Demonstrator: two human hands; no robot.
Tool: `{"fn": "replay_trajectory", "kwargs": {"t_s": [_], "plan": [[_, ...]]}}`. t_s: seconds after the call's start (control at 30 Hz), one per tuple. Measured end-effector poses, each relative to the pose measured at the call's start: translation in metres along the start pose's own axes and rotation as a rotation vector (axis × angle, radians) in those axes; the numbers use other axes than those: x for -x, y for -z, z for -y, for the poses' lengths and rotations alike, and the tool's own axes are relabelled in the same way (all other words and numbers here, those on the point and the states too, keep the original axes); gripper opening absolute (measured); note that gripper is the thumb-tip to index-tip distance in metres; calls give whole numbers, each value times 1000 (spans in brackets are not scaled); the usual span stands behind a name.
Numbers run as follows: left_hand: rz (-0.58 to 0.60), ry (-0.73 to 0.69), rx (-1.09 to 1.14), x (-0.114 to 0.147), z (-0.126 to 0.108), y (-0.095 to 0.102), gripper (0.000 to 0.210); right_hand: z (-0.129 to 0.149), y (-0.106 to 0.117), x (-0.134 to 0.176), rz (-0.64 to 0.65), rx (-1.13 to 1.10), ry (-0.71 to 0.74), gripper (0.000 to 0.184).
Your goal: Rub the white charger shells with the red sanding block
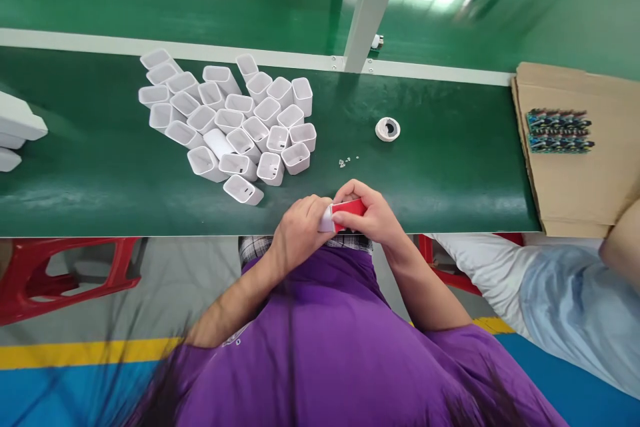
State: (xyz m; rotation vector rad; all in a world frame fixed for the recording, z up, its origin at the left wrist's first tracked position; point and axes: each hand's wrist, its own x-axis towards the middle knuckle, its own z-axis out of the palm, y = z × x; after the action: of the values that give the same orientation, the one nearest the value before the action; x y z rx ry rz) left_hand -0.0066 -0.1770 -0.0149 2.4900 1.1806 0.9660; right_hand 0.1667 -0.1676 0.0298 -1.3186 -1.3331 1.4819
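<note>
At the front edge of the green bench, my left hand [300,230] is closed around a white plastic casing [327,221]. My right hand [375,217] grips a red block-like piece [351,207], thumb on its near face. The red piece meets the casing end to end; whether it goes inside cannot be made out. Beyond my left hand stand several white open-topped casings [254,197], grouped close together, some with small slots in the bottom. Tiny pale bits [343,163] lie on the bench past my hands.
A white ring-shaped roll [382,133] lies farther back. At right, cardboard sheets [575,193] carry a cluster of small circuit parts [559,131]. A pale upright post [373,10] rises at the bench's back. Another person [565,300] sits at right; a red stool [123,263] stands at left.
</note>
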Motion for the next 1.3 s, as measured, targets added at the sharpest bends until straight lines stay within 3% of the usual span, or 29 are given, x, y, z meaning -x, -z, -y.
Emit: {"fn": "replay_trajectory", "kwargs": {"t_s": [0.1,0.33,0.47,0.57,0.67,0.83,1.0,1.23,1.3], "plan": [[6,1,-20,1,1,-1,18,3,-1,1,-11,62,23,39],[-22,-53,-34,5,2,2,21,1,-5,-11,-139,-73,-71,40],[-2,-44,-7,4,1,4,23,-1,2,-8,-71,-265,-68,45],[17,-34,-5,3,2,3,21,2,3,-2,28,-135,-47,43],[-10,-63,-18,3,3,2,19,4,1,-1,13,21,-44,40],[-30,-103,-53,1,2,3,14,2,-1,-8,-78,-37,-73,43],[-35,-88,-42,-2,1,3,10,4,1,-5,77,-28,-26,43],[-26,-108,-79,-1,2,4,10,1,-2,-8,-105,-50,-44,44],[-8,-90,-62,0,1,4,11,0,-1,-7,-68,-87,-55,45]]}}
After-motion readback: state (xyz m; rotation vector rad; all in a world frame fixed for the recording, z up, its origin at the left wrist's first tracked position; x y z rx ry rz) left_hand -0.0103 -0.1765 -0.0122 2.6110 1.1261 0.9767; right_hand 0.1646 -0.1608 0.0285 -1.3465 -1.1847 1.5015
